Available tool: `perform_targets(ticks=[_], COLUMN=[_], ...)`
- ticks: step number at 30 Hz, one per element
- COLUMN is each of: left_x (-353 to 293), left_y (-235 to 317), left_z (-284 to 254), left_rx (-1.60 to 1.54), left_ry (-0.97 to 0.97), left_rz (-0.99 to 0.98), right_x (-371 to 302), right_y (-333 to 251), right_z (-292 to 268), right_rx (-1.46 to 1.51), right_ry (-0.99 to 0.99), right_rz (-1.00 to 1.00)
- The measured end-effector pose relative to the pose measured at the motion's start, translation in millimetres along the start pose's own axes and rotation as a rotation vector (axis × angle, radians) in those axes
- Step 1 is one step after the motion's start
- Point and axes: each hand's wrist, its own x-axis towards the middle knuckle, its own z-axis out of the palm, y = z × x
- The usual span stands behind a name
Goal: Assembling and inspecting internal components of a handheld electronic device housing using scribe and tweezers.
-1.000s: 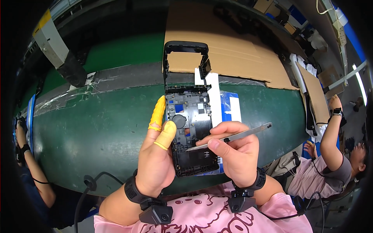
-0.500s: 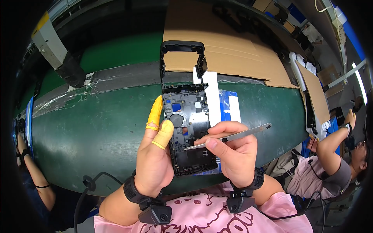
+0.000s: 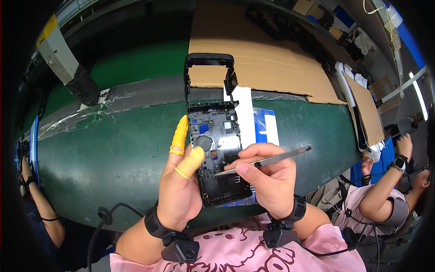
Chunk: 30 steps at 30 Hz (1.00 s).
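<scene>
My left hand (image 3: 180, 190) holds a long black plastic housing (image 3: 209, 186) by its left side. Yellow finger cots cover its thumb and one finger; its other fingers are hidden behind the part. The housing has an open rectangular frame at its far end and a ribbed inner face with a round black disc (image 3: 204, 143). In my right hand (image 3: 274, 181) a pair of slim silver tweezers (image 3: 285, 155) is pinched between thumb and fingers. The pointed tip lies over the lower part of the housing; whether it touches or grips anything is too small to tell.
Beneath the housing is a green work table (image 3: 113, 158), with a white sheet and a blue-and-white packet (image 3: 271, 129) on it. Cardboard (image 3: 272, 68) lies at the back. A grey post (image 3: 68, 65) stands back left. Other people sit at both sides.
The housing has shifted slightly left and tilted a little, with its far end nearer me. My left thumb has moved a little onto it. The tweezers moved slightly left; the person at right lowered an arm.
</scene>
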Motion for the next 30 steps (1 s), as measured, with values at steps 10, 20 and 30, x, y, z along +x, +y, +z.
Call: perform_targets(ticks=[10,20,30], left_x=[-2.2,5.6,11.3], left_y=[5.5,5.1,6.8], left_z=[0.4,-6.4,-13.3], left_rx=[0.153,0.083,0.017], left_ry=[-0.098,0.063,0.151], left_rz=[0.010,0.133,0.073], right_x=[14.1,-4.0,-8.4], right_y=[-15.4,6.6,10.7], right_z=[-31.8,-49.3,-54.5], right_rx=[0.143,-0.187,-0.175], right_ry=[0.179,0.252,0.249], right_rz=[-0.062,0.170,0.169])
